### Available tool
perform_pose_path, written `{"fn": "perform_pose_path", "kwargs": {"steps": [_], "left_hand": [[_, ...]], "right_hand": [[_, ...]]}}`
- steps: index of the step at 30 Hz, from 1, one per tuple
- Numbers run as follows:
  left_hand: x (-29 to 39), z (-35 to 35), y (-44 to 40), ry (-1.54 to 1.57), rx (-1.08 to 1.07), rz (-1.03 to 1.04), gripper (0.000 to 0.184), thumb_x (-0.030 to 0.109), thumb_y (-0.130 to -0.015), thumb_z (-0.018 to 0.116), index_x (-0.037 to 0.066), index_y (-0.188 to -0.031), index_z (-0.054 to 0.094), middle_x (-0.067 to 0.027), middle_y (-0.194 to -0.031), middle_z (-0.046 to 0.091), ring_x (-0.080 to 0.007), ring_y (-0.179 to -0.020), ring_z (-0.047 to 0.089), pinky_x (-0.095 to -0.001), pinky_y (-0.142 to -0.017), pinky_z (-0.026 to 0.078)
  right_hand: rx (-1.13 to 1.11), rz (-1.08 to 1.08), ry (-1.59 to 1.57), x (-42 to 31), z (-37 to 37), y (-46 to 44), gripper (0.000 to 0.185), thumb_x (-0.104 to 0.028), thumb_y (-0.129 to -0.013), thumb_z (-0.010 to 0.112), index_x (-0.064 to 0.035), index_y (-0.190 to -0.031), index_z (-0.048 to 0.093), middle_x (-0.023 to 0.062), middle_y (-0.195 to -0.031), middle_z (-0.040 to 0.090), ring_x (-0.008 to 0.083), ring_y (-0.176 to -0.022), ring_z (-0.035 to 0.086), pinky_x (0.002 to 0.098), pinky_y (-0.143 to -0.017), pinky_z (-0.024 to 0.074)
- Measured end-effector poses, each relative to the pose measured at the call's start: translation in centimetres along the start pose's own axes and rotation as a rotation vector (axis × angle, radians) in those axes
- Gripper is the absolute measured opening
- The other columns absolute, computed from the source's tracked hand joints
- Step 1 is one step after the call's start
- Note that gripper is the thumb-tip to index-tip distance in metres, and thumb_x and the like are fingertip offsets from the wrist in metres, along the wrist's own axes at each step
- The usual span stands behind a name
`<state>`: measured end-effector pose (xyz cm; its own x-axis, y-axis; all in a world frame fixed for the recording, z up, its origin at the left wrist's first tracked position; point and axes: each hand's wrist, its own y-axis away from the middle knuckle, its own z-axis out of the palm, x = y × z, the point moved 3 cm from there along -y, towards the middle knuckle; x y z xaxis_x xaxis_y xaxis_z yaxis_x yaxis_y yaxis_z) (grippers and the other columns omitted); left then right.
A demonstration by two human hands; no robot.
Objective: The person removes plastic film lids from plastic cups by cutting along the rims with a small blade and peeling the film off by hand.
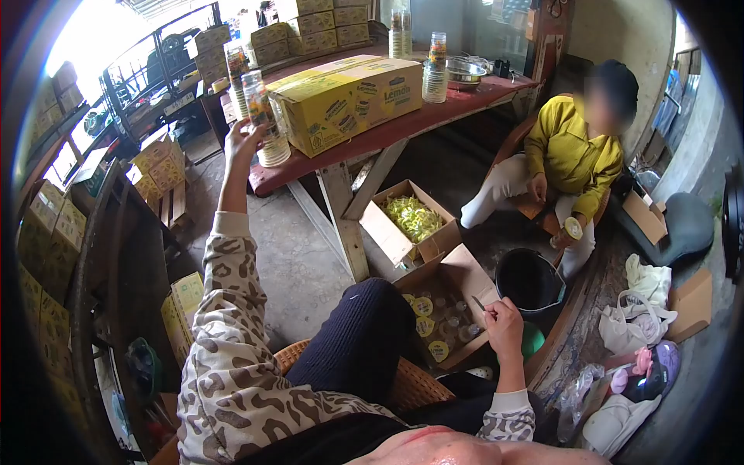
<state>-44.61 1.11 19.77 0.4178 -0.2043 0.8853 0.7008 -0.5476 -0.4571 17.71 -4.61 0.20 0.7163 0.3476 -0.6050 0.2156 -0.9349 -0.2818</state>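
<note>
Head view: my left hand (pixel 246 138) touches the tall cup stack (pixel 273 133) at the near left corner of the red table (pixel 496 93); I can't tell whether it's clamped. The stack stands roughly upright, the lemon carton (pixel 349 101) close on its right, in the way there. My right hand (pixel 504 319) pinches a small blade (pixel 477 302), pointing forward-left over the open box (pixel 469 271), near the black bucket (pixel 529 280).

Wide, curved-edge head-camera view, worn by the person and facing forward and down: their own knee (pixel 364 318) near, red table (pixel 496 91) beyond, seated co-worker (pixel 575 155) far right.
</note>
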Motion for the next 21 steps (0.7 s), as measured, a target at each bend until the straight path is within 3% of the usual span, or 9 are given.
{"fn": "perform_pose_path", "kwargs": {"steps": [1,2,3,6,10,13,15,18,21], "left_hand": [[-0.3,0.0,0.5,-0.082,0.034,0.001,0.070,0.034,-0.078,0.088,0.002,-0.132,0.058,-0.0047,-0.080,0.062,-0.0087,-0.061,0.060,-0.0222,-0.054,0.051],[-2.5,-0.8,-1.1,-0.226,0.020,0.009,0.075,0.049,-0.072,0.088,0.005,-0.128,0.063,-0.0029,-0.077,0.059,-0.0092,-0.063,0.058,-0.0258,-0.055,0.048],[-3.7,-1.0,-1.7,-0.224,0.019,0.006,0.075,0.049,-0.072,0.088,0.005,-0.128,0.063,-0.0029,-0.077,0.059,-0.0092,-0.063,0.058,-0.0258,-0.055,0.048],[-2.9,-1.4,-1.1,-0.459,0.109,0.138,0.089,0.071,-0.066,0.080,0.005,-0.124,0.068,-0.0053,-0.078,0.058,-0.0162,-0.075,0.059,-0.0333,-0.067,0.050],[-1.1,-0.9,-1.1,-0.580,0.161,0.156,0.089,0.075,-0.065,0.078,0.007,-0.122,0.070,-0.0104,-0.087,0.061,-0.0209,-0.080,0.061,-0.0357,-0.072,0.051],[-1.2,-0.3,-1.2,-0.561,0.031,0.104,0.090,0.077,-0.063,0.076,0.008,-0.121,0.071,-0.0154,-0.095,0.062,-0.0259,-0.086,0.062,-0.0385,-0.076,0.052],[-0.7,-0.2,-0.5,-0.702,0.127,0.200,0.088,0.075,-0.064,0.077,0.009,-0.120,0.071,-0.0183,-0.099,0.062,-0.0289,-0.088,0.063,-0.0393,-0.079,0.052],[-6.7,-0.7,-2.5,-0.751,0.089,0.291,0.083,0.071,-0.066,0.078,0.009,-0.121,0.071,-0.0192,-0.100,0.062,-0.0304,-0.091,0.063,-0.0401,-0.081,0.052],[-1.9,0.1,1.3,-0.717,0.125,0.186,0.080,0.067,-0.069,0.079,0.008,-0.121,0.070,-0.0186,-0.099,0.061,-0.0304,-0.090,0.062,-0.0417,-0.081,0.051]], "right_hand": [[-0.002,0.008,-0.011,0.0,0.0,0.0,0.012,-0.005,-0.079,0.076,-0.0024,-0.085,0.066,0.0096,-0.088,0.061,0.0292,-0.081,0.064,0.0400,-0.071,0.0519],[-0.003,0.010,-0.008,0.1,0.0,0.0,0.012,-0.005,-0.079,0.076,-0.0024,-0.085,0.066,0.0096,-0.088,0.061,0.0292,-0.081,0.064,0.0400,-0.071,0.0519],[0.005,0.002,-0.008,0.2,0.0,0.1,0.012,-0.005,-0.079,0.076,-0.0023,-0.084,0.066,0.0098,-0.088,0.062,0.0301,-0.082,0.064,0.0406,-0.071,0.0518],[0.009,-0.005,-0.004,0.8,0.3,0.1,0.011,-0.005,-0.079,0.076,-0.0022,-0.084,0.066,0.0104,-0.088,0.062,0.0318,-0.084,0.064,0.0415,-0.073,0.0515],[0.003,0.008,0.004,0.6,0.3,0.2,0.011,-0.005,-0.079,0.076,-0.0021,-0.085,0.066,0.0111,-0.087,0.062,0.0331,-0.086,0.063,0.0421,-0.075,0.0512],[0.005,-0.019,0.009,0.5,0.3,0.2,0.011,-0.005,-0.079,0.075,-0.0021,-0.085,0.066,0.0113,-0.088,0.062,0.0334,-0.086,0.063,0.0423,-0.075,0.0512],[-0.007,0.005,0.003,0.6,0.4,0.2,0.011,-0.005,-0.079,0.075,-0.0021,-0.085,0.066,0.0112,-0.088,0.062,0.0335,-0.086,0.063,0.0424,-0.075,0.0512],[-0.011,0.013,0.008,0.3,0.4,0.0,0.010,-0.005,-0.079,0.075,-0.0023,-0.085,0.067,0.0112,-0.088,0.062,0.0336,-0.087,0.063,0.0426,-0.075,0.0513],[-0.008,-0.005,0.015,-0.2,0.4,-0.1,0.010,-0.004,-0.079,0.075,-0.0025,-0.085,0.067,0.0112,-0.088,0.062,0.0333,-0.087,0.064,0.0421,-0.075,0.0517]]}}
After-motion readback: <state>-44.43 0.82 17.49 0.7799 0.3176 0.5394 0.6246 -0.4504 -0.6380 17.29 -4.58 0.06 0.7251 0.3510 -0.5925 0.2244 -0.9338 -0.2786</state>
